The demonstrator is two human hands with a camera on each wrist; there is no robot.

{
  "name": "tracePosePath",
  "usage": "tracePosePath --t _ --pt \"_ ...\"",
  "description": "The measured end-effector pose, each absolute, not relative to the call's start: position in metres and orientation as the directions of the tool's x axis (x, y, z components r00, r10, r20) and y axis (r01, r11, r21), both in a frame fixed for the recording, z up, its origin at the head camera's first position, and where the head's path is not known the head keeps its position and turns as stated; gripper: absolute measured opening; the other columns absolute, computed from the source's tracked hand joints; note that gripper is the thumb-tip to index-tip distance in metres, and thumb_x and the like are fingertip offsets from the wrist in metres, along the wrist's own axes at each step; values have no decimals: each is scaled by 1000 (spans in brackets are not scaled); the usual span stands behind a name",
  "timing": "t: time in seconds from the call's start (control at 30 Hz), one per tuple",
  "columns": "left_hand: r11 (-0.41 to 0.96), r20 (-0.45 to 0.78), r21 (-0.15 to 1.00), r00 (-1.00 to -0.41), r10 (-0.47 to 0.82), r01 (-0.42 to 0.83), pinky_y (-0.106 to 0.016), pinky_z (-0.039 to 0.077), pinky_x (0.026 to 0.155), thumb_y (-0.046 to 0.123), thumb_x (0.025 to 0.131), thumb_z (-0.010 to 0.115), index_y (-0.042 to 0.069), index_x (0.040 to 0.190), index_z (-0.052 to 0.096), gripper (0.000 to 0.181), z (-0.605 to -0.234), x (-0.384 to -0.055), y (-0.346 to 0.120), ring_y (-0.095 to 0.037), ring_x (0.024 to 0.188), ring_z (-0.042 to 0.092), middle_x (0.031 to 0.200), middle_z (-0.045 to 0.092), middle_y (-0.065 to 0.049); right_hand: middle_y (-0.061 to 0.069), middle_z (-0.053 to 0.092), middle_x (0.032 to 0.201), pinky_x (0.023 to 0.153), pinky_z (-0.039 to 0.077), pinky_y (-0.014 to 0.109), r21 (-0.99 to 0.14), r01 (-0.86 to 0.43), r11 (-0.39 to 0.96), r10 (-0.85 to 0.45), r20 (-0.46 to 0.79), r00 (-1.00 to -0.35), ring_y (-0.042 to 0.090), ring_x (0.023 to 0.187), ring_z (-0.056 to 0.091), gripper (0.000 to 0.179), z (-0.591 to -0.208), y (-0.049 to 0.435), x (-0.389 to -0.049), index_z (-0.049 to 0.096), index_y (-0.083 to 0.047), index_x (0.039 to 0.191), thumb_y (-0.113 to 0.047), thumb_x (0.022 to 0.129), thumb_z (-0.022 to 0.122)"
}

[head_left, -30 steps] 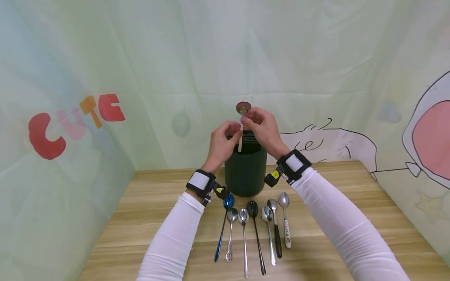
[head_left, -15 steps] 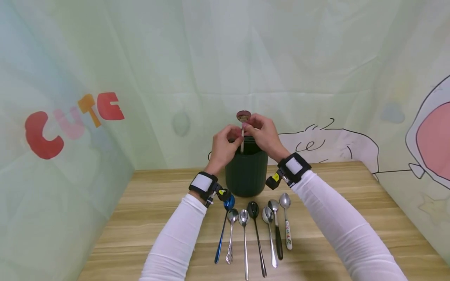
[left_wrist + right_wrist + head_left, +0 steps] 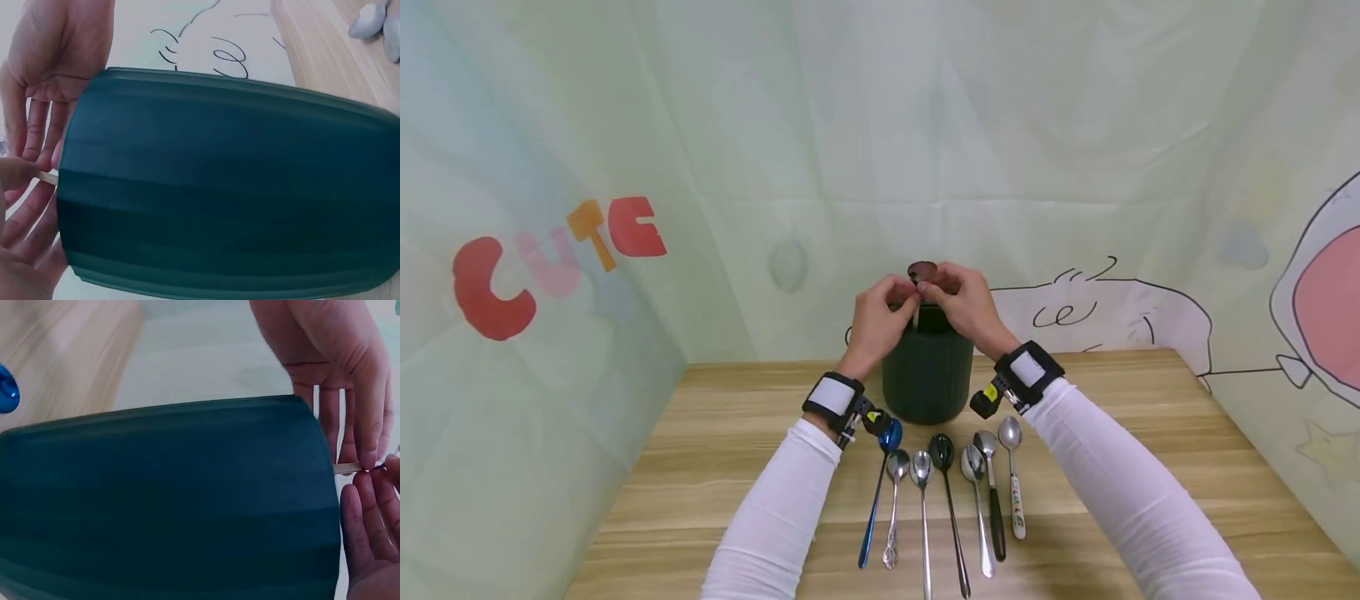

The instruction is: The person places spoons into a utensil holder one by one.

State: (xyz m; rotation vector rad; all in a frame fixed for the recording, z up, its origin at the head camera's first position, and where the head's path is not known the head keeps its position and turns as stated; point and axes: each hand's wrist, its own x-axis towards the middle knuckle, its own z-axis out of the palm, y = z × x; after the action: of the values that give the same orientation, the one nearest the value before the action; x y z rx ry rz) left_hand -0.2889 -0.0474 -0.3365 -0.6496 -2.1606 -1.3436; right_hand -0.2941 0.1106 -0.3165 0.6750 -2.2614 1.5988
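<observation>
My left hand [image 3: 880,321] and right hand [image 3: 970,308] meet just above the mouth of a dark green ribbed container [image 3: 925,379]. Between them stands an upright spoon [image 3: 922,272], its reddish-brown reflective bowl on top. Thumb and fingers of both hands pinch it, the right at the neck under the bowl, the left close beside it. The spoon's pale handle [image 3: 345,468] runs down past the container's rim, its lower end hidden inside. Seen from the left wrist, the container wall fills most of the view, and the pale handle [image 3: 47,178] shows at its rim.
Several spoons lie in a row on the wooden table [image 3: 737,467] before the container, among them a blue spoon [image 3: 880,492], a black spoon [image 3: 951,500] and one with a patterned white handle [image 3: 1017,504]. A printed curtain [image 3: 790,167] hangs behind and at the sides.
Both hands have moved down together with the spoon. Its handle, whose lower end showed in front of the container's opening, has sunk into the container.
</observation>
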Motion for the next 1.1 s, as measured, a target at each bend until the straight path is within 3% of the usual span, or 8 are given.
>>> tracePosePath --t 0.3,0.67,1.1 --pt "424 630 658 -763 144 623 -32 51 71 17 86 66 12 95 64 10 -343 -289 -50 -7 79 59 88 67 0 1 66 85 67 51 35 -753 -547 366 -214 504 -837 10 76 61 9 -329 112 -293 63 -13 94 -18 88 63" --pt "465 598 661 -788 146 589 -36 50 73 13 84 67 11 99 64 16 -350 -287 -55 -8 80 59 85 67 0 -1 66 87 66 51 35 -593 -616 520 -242 589 -771 9 76 59 12 -339 109 -289 63 -13 99 -14 86 64" --pt "581 578 605 -802 150 545 -34 49 68 10 83 66 10 96 64 13 -348 -285 -52 -14 78 58 84 65 -2 -1 66 81 63 50 34 -518 -598 612 -282 563 -777 10 71 58 11 -344 108 -292 64 -13 95 -12 84 66"
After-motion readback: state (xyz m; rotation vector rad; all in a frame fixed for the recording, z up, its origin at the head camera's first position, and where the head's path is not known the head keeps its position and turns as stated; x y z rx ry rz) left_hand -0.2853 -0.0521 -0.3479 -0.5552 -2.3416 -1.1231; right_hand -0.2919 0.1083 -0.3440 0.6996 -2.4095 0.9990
